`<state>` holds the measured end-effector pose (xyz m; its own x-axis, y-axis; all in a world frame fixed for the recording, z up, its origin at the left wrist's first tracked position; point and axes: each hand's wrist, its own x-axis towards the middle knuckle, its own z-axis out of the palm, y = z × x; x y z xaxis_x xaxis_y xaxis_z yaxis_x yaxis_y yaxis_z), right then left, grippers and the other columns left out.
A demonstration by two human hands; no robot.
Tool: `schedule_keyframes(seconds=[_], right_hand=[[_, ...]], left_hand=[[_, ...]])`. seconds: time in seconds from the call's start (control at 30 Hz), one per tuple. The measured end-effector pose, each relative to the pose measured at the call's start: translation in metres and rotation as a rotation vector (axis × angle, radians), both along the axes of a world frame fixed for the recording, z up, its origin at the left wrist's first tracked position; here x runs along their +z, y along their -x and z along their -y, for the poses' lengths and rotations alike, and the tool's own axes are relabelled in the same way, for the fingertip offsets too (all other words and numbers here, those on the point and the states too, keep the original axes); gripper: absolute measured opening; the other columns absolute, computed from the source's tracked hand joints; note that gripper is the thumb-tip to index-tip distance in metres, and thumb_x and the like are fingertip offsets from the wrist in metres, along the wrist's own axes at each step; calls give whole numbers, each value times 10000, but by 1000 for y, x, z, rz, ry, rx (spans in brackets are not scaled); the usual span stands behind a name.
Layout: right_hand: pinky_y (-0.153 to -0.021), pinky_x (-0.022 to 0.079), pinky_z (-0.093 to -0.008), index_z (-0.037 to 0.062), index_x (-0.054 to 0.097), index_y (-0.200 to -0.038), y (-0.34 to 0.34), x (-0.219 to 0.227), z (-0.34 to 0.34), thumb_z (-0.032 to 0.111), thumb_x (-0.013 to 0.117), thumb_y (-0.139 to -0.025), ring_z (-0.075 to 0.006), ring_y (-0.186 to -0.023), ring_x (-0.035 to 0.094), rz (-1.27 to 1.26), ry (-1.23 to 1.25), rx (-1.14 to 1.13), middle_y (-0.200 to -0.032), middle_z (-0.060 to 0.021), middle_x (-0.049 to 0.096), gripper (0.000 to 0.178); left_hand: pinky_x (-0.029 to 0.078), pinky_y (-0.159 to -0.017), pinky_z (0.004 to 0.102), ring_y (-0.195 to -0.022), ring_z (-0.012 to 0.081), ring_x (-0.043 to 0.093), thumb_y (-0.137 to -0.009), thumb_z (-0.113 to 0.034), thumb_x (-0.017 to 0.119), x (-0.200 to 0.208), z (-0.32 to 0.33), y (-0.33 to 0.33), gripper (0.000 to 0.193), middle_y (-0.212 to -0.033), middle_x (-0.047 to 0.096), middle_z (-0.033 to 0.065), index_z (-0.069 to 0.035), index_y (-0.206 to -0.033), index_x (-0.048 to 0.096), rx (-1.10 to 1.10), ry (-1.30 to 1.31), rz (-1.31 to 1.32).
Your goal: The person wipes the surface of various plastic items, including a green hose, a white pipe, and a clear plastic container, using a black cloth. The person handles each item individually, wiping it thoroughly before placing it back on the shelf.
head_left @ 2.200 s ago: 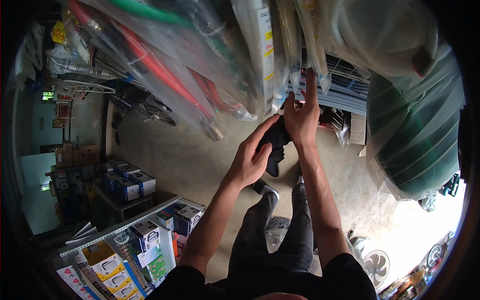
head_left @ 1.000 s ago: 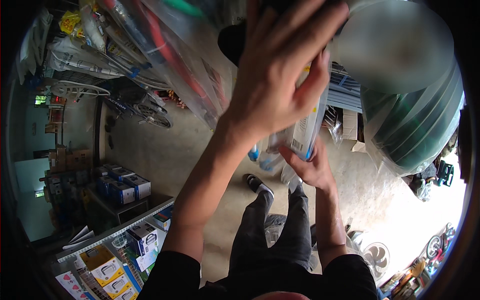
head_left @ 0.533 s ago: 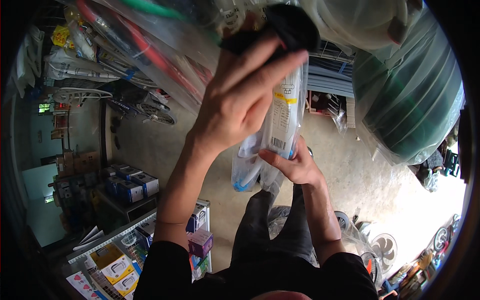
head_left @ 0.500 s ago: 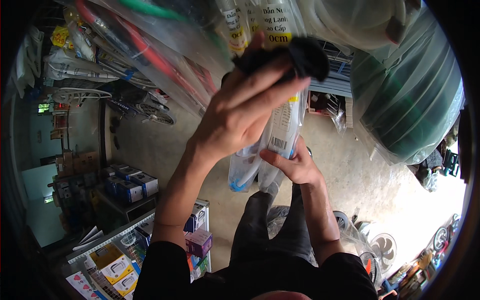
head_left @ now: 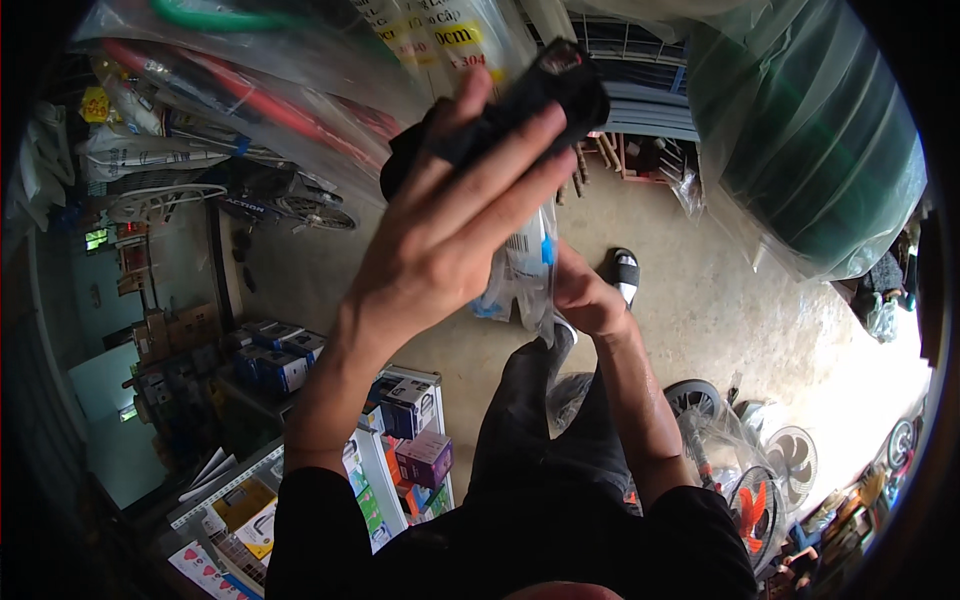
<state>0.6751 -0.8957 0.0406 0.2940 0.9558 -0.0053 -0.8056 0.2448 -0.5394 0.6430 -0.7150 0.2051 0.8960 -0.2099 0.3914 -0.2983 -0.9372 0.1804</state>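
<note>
My left hand (head_left: 430,235) is closed round a black handheld device (head_left: 575,90) with a dark, shiny end; its exact kind I cannot make out. Its fingers lie along the device, over the hanging packages. Below it, my right hand (head_left: 592,298) grips the lower part of a long clear plastic package (head_left: 522,268) with a barcode and blue ends inside. The right fingertips are partly hidden behind the package. Higher up, white and yellow labels (head_left: 450,35) show on the same bunch of packages, partly covered by my left hand.
Plastic-wrapped red hose (head_left: 240,95) hangs at upper left, and a wrapped green roll (head_left: 810,150) at upper right. A bicycle (head_left: 300,205) stands farther left. Boxed goods (head_left: 425,458) fill a shelf at lower left. Fans (head_left: 790,455) stand at lower right on the concrete floor.
The view has shifted, and the packages now sit higher and farther left. My left hand has tilted the black device, so its end shows. My right hand still grips the package's lower part.
</note>
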Motion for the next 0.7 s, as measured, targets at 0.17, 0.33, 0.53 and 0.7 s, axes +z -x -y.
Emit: schedule_keyframes(seconds=[0.17, 0.33, 0.53, 0.7], right_hand=[[-1259, 233, -430, -47, 302, -1618, 4, -4, -4, 721, 305, -1034, -306, -1520, 381, -336, -65, -98, -1631, -194, 425, 965], [-1216, 329, -440, -64, 431, -1546, -6, -25, -12, 859, 197, -985, -327, -1425, 506, -304, -197, 151, -1502, -246, 558, 1105], [-1196, 339, -378, -11, 465, -1552, 11, -40, 3, 675, 252, -1099, -220, -1379, 504, -43, 139, 186, -1518, -113, 552, 849], [-1153, 385, -343, 34, 429, -1573, 52, -47, -5, 362, 493, -1093, -177, -1324, 529, -306, 40, 73, -1538, -69, 516, 585]], left_hand=[[362, -1256, 539, -1501, 399, 431, -816, 112, 616, -55, 26, 75, 554, -1534, 587, 61, -79, -1321, 737, -56, 69, -359], [380, -1240, 515, -1459, 309, 512, -843, 29, 652, -107, 40, 132, 454, -1435, 652, 46, -84, -1271, 756, -234, 133, -712], [244, -1306, 490, -1544, 269, 406, -951, -142, 681, -85, 24, 123, 299, -1454, 667, -6, -173, -1226, 794, -206, -179, -52], [300, -1260, 546, -1543, 346, 400, -894, 36, 616, -125, 12, 121, 525, -1593, 541, 42, -126, -1383, 717, -74, 4, -127]])
